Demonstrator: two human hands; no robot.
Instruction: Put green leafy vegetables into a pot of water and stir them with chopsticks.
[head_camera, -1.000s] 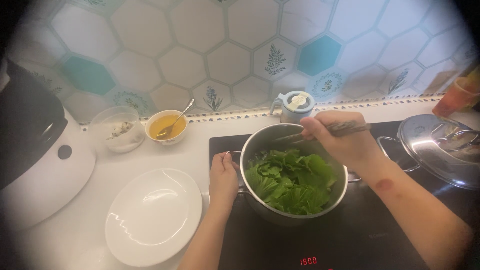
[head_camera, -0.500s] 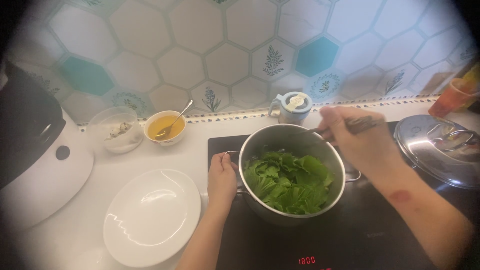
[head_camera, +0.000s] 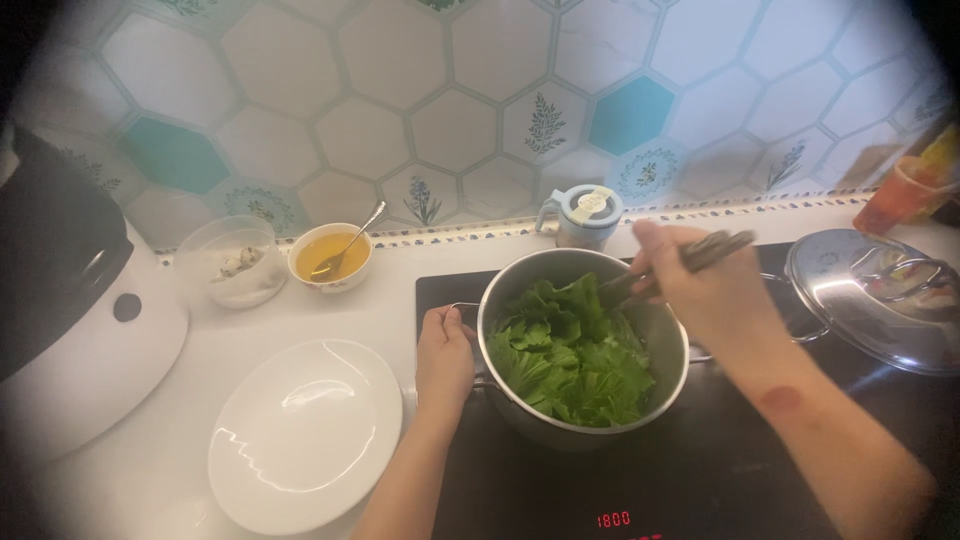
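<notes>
A steel pot (head_camera: 668, 345) of leafy greens (head_camera: 575, 355) sits between both hands: left hand (head_camera: 443, 355) curled around its side handle, right hand (head_camera: 705, 290) pinching dark chopsticks (head_camera: 680, 262). Behind the right hand, a small yellow-labelled jar (head_camera: 583, 215).

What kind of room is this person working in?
Most likely a home kitchen: a steel pot of green leaves stands on a black glass cooktop, set against a hexagon-tiled wall, with a round white plate on the counter.
</notes>
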